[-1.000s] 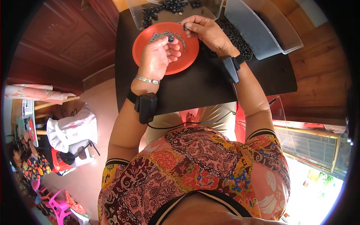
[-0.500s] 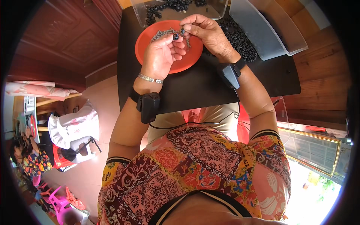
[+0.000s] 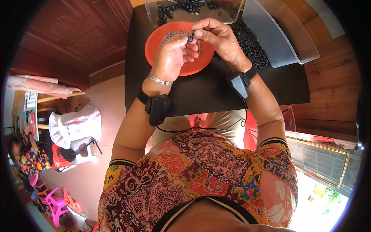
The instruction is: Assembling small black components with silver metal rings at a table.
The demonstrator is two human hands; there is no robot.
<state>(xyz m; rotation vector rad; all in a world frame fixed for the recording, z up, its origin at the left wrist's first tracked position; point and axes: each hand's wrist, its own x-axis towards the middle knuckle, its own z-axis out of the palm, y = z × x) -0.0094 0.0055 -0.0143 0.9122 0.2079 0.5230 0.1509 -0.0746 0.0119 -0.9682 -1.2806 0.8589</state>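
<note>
Between the thumb and fingers of my left hand point(image 3: 172, 56) is a small black ring-shaped part point(image 3: 191, 39). My right hand point(image 3: 220, 40) pinches at the same part from the right, its thumb and forefinger closed; whatever tiny piece they hold is too small to make out. Both hands are over an orange-red round plate point(image 3: 185, 70), which bears many small grey metal pieces point(image 3: 169, 36). To the right of the plate, a heap of small black parts point(image 3: 251, 50) lies on the dark table point(image 3: 201, 92).
A clear bin point(image 3: 201, 17) with larger black parts stands beyond the plate. A translucent tub point(image 3: 270, 34) lies tilted at the far right. A black cable point(image 3: 216, 130) crosses my lap. To the left are a white sack point(image 3: 77, 125) and another person point(image 3: 33, 158).
My right thumb and forefinger have come down onto the black part in my left hand. The whole view has shifted slightly, so the table appears a little to the right.
</note>
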